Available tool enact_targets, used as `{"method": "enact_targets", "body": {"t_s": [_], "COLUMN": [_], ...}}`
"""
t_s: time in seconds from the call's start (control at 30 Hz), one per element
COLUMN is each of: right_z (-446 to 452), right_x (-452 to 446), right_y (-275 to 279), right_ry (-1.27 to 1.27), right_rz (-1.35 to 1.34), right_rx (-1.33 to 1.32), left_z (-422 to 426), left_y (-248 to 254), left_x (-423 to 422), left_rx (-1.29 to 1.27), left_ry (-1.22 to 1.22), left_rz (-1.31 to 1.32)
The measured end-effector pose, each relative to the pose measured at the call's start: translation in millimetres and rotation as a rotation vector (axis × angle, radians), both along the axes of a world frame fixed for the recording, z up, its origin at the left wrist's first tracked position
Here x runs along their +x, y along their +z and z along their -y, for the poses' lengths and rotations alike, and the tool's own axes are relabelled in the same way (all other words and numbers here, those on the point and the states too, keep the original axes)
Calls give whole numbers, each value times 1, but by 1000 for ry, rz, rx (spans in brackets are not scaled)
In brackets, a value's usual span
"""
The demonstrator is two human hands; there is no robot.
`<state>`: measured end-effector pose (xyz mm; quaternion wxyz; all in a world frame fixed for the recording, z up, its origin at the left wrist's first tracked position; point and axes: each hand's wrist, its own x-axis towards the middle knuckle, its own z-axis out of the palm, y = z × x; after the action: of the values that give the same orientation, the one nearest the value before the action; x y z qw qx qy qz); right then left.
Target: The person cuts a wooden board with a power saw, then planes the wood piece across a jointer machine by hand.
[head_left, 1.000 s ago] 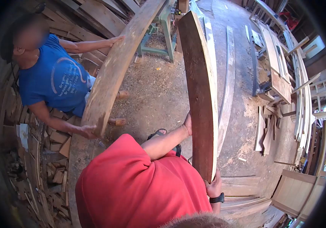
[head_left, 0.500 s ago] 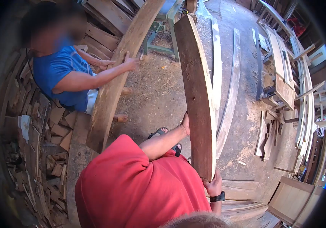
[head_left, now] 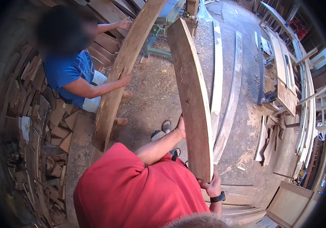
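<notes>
Curved plank point(head_left: 191, 102) stands tilted in front of the red shirt point(head_left: 132, 190), the left hand point(head_left: 181, 127) closed on its side, the right hand point(head_left: 211, 186) gripping its lower end. Long strips point(head_left: 233, 95) lie on the floor point(head_left: 147, 87) beyond; leftward, a co-worker point(head_left: 75, 79) stands at another board point(head_left: 128, 57), near scrap wood point(head_left: 60, 133). Since the earlier frame, the plank's top has shifted left, and the co-worker's arms have spread apart.

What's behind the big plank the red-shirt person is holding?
The left hand reaches behind the plank, with floor beyond. The hand's fingertips and whatever else the plank covers can't be seen.
</notes>
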<state>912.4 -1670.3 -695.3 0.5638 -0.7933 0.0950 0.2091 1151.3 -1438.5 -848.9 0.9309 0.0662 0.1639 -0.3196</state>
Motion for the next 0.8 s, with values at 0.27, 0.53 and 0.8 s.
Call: {"method": "enact_targets", "body": {"t_s": [0.27,0.53,0.8], "right_z": [7,5,32], "right_x": [111,200,263], "right_y": [-3,-5,-45], "right_ry": [-30,-89,-133], "right_rz": [-142,-262,-343], "right_rx": [271,348,533], "left_z": [-9,-19,-13], "left_y": [29,48,66], "left_x": [101,180,229], "left_rx": [66,164,279], "left_ry": [155,166,247], "left_rz": [20,65,129]}}
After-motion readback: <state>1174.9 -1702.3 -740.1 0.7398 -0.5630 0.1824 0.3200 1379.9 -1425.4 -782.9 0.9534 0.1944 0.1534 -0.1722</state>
